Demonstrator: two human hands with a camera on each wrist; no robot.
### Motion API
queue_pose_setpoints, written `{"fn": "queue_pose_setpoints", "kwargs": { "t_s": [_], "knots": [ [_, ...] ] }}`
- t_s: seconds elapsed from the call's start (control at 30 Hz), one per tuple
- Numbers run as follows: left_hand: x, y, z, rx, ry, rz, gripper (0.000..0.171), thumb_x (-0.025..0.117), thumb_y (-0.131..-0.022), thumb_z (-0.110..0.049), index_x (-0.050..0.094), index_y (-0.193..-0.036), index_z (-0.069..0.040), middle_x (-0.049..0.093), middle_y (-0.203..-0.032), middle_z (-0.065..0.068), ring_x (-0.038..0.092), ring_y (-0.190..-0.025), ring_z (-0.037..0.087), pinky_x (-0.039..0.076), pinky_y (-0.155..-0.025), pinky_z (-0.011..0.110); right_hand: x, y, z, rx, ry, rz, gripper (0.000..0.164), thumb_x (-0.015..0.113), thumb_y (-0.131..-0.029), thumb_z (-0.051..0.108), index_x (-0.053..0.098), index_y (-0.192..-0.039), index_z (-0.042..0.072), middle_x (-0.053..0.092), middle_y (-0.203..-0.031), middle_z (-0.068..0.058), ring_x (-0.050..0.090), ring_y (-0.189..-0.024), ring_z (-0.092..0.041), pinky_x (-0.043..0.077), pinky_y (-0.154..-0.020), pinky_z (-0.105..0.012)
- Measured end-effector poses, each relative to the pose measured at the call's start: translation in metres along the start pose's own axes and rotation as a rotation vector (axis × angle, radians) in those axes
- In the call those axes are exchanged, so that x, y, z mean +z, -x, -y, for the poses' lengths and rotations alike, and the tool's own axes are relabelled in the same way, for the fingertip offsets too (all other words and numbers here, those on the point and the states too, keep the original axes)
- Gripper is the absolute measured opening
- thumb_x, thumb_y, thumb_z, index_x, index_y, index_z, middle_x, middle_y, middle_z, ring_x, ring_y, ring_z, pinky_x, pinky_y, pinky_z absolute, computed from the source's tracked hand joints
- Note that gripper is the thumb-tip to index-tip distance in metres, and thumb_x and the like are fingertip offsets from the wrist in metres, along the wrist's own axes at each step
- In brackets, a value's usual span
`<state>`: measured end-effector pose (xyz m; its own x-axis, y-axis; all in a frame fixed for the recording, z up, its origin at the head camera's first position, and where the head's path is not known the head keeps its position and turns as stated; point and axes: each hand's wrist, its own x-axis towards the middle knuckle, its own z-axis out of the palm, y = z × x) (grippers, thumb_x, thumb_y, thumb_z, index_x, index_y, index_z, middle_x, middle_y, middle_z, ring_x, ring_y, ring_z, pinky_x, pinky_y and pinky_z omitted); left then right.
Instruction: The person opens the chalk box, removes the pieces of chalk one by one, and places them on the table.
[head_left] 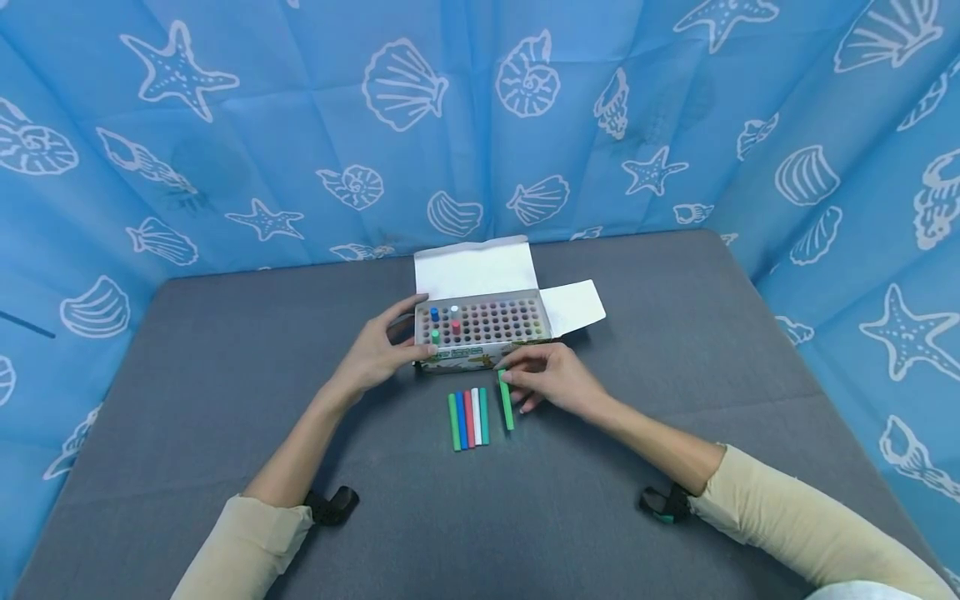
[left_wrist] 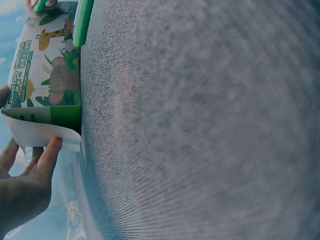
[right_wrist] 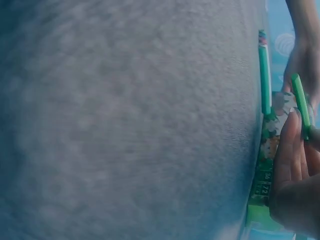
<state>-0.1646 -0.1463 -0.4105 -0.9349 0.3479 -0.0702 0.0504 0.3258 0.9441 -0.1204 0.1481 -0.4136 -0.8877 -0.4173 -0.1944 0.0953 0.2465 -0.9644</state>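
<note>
My left hand [head_left: 377, 348] grips the left end of a printed chalk box [head_left: 472, 358], thumb at the front and fingers at the side. In the left wrist view its fingers [left_wrist: 49, 155] touch a white end flap. The box stands open, its holed insert holding several chalks, among them a blue one [head_left: 434, 314] and a red one [head_left: 455, 327]. Just in front of the box, my right hand [head_left: 558, 379] pinches a green chalk [head_left: 506, 402] by its upper end, tilted. Left of it, several chalks lie side by side, including a white one [head_left: 476, 417] and a blue one [head_left: 461, 420].
The box's white lid [head_left: 476, 271] is folded back behind it, and a side flap [head_left: 573, 308] sticks out to the right. Grey cloth [head_left: 480, 525] covers the table. A blue shell-patterned curtain [head_left: 465, 125] hangs along the back and sides.
</note>
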Motion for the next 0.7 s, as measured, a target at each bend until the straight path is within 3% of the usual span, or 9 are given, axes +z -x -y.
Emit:
{"fn": "queue_pose_setpoints", "kwargs": {
  "t_s": [0.33, 0.7],
  "knots": [
    [0.0, -0.001, 0.001, 0.009, 0.004, 0.005, 0.079, 0.08, -0.087, -0.017, 0.038, -0.154, -0.022, 0.032, -0.156, 0.013, 0.031, -0.144, 0.037, 0.038, -0.115, 0.046, 0.006, -0.005, -0.012, 0.039, 0.037, 0.019, 0.023, 0.072, -0.092, 0.01, 0.071, -0.111, -0.003, 0.072, -0.086, -0.016, 0.071, -0.071, -0.03, 0.064, -0.062, -0.043],
    [-0.001, 0.0, 0.001, 0.015, 0.019, 0.011, 0.08, 0.079, -0.087, -0.017, 0.037, -0.154, -0.023, 0.031, -0.156, 0.012, 0.029, -0.145, 0.037, 0.037, -0.116, 0.046, 0.009, -0.008, -0.013, 0.089, 0.04, 0.004, 0.02, 0.072, -0.091, 0.009, 0.074, -0.107, -0.004, 0.073, -0.085, -0.017, 0.073, -0.069, -0.026, 0.064, -0.063, -0.039]
  ]
}}
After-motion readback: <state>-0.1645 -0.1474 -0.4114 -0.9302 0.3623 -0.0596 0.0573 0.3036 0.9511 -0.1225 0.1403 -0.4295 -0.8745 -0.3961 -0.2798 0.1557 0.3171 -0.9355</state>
